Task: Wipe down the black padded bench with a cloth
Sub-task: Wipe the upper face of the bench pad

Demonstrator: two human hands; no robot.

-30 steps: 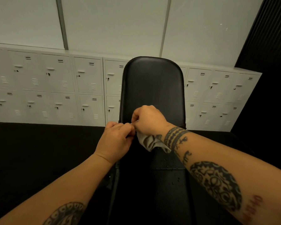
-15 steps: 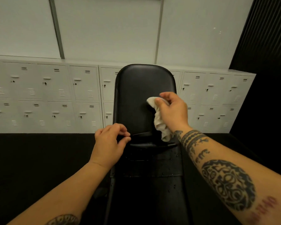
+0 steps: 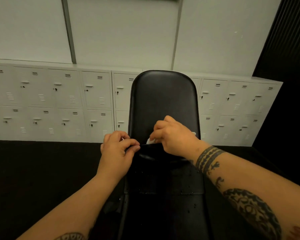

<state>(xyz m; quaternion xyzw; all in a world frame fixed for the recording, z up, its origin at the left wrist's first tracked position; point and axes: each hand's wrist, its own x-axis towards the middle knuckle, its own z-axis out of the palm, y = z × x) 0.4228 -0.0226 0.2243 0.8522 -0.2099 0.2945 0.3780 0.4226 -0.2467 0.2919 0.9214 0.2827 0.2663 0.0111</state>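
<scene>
Black padded bench [image 3: 163, 101] fills the ctr of the frame. Its back pad stands tilted up w/ a rounded top, and the seat pad runs down to the bottom edge. Cloth [image 3: 150, 140], white, sits at the lower edge of the back pad, mostly hidden under the right hand [image 3: 173, 137]. One bit pokes out by the fingertips, another past the far side of the hand. Right hand is clenched round the cloth, knuckles up, holding it against the pad near its bottom. Left hand [image 3: 118, 148], just left of it, has thumb and curled fingers pinching the back pad's lower left corner. The two hands are near each other but apart. Small water drops [image 3: 189, 193] dot the seat pad below the hands. Both forearms come in from the bottom corners w/ dark tattoos — bands at the right wrist. Behind the bench, two rows of pale lockers [image 3: 42, 101] span the middle of the frame, w/ light wall panels [image 3: 119, 32] above them. Dark floor [image 3: 33, 170] lower left — black ribbed wall [image 3: 294, 40] upper right.
</scene>
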